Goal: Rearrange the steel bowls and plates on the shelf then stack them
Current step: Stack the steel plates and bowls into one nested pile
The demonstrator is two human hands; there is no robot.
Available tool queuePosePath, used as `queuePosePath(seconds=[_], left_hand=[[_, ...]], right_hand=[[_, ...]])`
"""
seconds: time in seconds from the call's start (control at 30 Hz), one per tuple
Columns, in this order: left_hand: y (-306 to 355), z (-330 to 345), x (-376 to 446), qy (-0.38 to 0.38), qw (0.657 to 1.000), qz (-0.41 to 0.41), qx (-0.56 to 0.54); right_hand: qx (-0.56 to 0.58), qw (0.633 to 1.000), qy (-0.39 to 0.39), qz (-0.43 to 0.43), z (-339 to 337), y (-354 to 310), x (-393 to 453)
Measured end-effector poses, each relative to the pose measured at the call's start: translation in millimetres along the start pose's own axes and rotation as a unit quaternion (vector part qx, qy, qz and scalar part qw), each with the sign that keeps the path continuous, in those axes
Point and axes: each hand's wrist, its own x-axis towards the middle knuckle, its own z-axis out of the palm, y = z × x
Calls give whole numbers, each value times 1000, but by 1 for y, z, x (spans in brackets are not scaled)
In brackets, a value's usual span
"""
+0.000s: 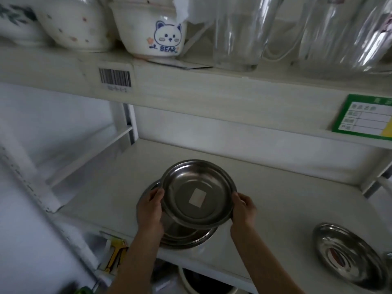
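Observation:
A steel plate [198, 193] with a white sticker in its middle is tilted above the middle shelf [275, 187]. My left hand [151, 211] grips its left rim and my right hand [242, 209] grips its right rim. Below it lies a stack of steel plates [186, 237] near the shelf's front edge, partly hidden by the held plate and my left hand. Another steel plate or shallow bowl [347, 254] sits alone at the shelf's right front.
The upper shelf [191, 85] holds white ceramic bowls, one with a bear print [152, 30], and clear glass jugs [239, 32]. A barcode label [114, 77] and a green price tag [364, 115] hang on its front edge. Shelf uprights stand at the left.

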Motion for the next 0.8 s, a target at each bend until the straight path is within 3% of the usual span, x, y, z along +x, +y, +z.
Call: queuePosePath(seconds=[0.3, 0.57, 0.8], left_hand=[[-12, -44, 27, 54, 985, 48, 160], [-24, -55, 34, 83, 945, 80, 307], [-26, -55, 37, 85, 911, 106, 389]], right_hand=[[-186, 980, -39, -57, 19, 29, -2], [-379, 917, -26, -120, 19, 36, -2], [-468, 870, -32, -150, 21, 34, 3]])
